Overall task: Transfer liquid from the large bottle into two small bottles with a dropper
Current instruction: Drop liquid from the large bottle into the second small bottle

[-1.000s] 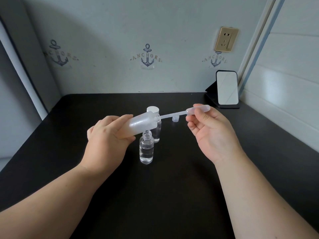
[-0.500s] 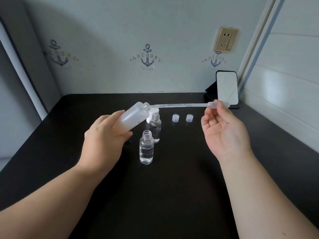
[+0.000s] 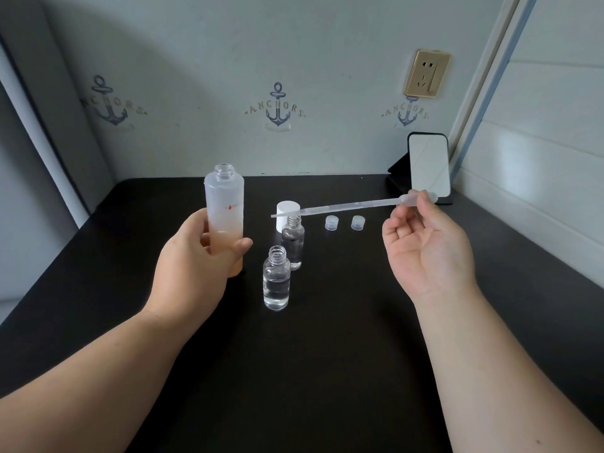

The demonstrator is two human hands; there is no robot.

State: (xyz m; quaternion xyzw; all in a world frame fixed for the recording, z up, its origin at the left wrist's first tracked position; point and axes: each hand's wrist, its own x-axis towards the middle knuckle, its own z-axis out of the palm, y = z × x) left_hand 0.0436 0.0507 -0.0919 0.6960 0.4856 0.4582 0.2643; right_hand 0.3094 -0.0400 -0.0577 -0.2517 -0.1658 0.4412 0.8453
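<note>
Above bench middle: left grip wraps upright large bottle; right grip pinches dropper bulb, tip over far small bottle.

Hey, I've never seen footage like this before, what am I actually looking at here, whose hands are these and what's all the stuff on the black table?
There is no machine: these are a person's two bare hands, filmed by a wide-angle camera worn on their head, looking forward and down.

The left hand grips a large frosted bottle, upright and uncapped. The right hand pinches the bulb of a long clear dropper, held nearly level with its tip above the small bottles.

On the black table stand two small clear bottles, both open: the nearer bottle about half full of clear liquid, and the farther bottle behind it. Also there: a white cap, two small clear caps and, at the back right, a small mirror.
</note>
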